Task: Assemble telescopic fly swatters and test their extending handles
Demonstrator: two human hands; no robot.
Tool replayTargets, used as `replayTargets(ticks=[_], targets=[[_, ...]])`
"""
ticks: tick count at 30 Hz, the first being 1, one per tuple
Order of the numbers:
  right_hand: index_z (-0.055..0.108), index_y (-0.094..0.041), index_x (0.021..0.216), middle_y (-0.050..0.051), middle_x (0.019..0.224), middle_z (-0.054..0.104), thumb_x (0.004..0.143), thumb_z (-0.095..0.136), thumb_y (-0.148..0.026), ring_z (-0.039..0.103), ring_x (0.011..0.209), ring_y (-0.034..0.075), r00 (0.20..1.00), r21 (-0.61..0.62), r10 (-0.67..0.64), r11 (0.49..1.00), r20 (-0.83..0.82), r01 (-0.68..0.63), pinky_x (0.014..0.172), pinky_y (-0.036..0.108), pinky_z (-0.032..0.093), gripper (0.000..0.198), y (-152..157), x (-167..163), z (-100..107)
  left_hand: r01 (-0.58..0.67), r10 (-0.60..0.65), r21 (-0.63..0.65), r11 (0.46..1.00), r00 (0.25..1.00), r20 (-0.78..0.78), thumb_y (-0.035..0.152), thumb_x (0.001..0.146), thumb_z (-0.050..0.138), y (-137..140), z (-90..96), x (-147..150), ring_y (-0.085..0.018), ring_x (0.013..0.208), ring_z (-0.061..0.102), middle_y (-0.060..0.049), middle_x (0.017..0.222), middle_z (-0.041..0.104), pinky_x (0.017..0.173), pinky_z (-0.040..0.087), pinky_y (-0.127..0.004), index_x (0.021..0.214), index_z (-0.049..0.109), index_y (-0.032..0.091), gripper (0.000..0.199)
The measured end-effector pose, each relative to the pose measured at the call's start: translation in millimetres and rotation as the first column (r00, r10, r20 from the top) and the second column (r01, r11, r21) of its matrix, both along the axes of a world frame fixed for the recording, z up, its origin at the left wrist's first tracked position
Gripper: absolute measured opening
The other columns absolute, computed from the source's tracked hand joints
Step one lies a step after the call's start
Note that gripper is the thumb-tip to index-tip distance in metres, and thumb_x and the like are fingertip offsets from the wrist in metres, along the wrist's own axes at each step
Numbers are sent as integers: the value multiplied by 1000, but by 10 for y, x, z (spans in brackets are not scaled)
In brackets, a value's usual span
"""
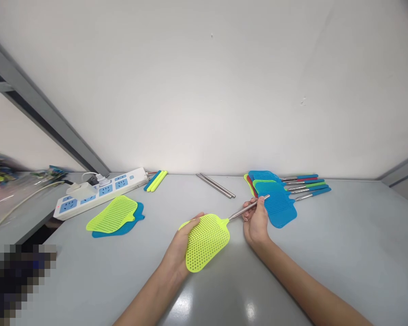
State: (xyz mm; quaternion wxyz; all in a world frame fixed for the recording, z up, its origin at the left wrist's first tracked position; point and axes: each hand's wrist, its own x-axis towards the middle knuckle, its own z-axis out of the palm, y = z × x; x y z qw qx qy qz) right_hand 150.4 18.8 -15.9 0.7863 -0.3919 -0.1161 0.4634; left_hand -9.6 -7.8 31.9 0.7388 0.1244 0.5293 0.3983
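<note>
My left hand (185, 242) grips the edge of a yellow-green perforated fly swatter head (209, 242), thumb on top and fingers beneath. A metal rod (238, 213) runs up and right from the head's neck. Around that rod my right hand (257, 222) is closed, thumb along it, the bare end sticking out past the fingers. Just beyond my right hand lies a pile of fly swatters (280, 206) with blue, green and red heads, their handles pointing right. Two loose metal rods (216, 185) rest behind my hands.
At left lie a yellow-green swatter head (114, 213) and a blue one (136, 222) partly under it. Yellow and blue handle sleeves (155, 181) sit by a white power strip (102, 194) with plugs. Plastic-bagged items (7, 181) are far left. A wall (204, 90) backs the table.
</note>
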Motion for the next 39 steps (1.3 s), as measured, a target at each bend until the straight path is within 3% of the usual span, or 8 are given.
replayTargets(ticks=[12, 23, 29, 39], targets=[[36, -20, 65, -7, 47, 42, 77, 36, -49, 31, 33, 5, 999, -12, -28, 1000, 46, 29, 34, 18, 26, 31, -13, -33, -34, 9, -7, 26, 1000, 997, -72, 37, 65, 61, -110, 5, 69, -22, 55, 62, -7, 73, 66, 44, 47, -30, 105, 56, 21, 43], [37, -20, 64, -7, 46, 43, 78, 39, -45, 36, 36, 6, 999, -1, -25, 1000, -22, 25, 37, 18, 29, 29, -22, -23, -19, 11, -9, 27, 1000, 996, -84, 33, 67, 59, -81, -9, 85, -23, 55, 62, -6, 67, 65, 45, 48, -32, 100, 57, 18, 36], [37, -20, 65, -7, 48, 44, 77, 39, -47, 33, 33, 5, 999, -19, -22, 1000, 23, 23, 36, 19, 28, 30, -54, -40, -21, 34, -23, 146, 989, 997, -77, 35, 67, 60, -25, -77, 22, -21, 63, 63, -7, 79, 66, 55, 50, -31, 103, 57, 19, 39], [36, -21, 65, -8, 47, 40, 77, 38, -47, 35, 36, 6, 998, -21, -48, 999, -48, 47, 37, 19, 28, 29, -39, -26, -1, 92, 19, 387, 917, 962, -274, 39, 66, 60, -75, -84, 66, -19, 70, 63, -6, 82, 67, 62, 50, -27, 104, 58, 16, 44]])
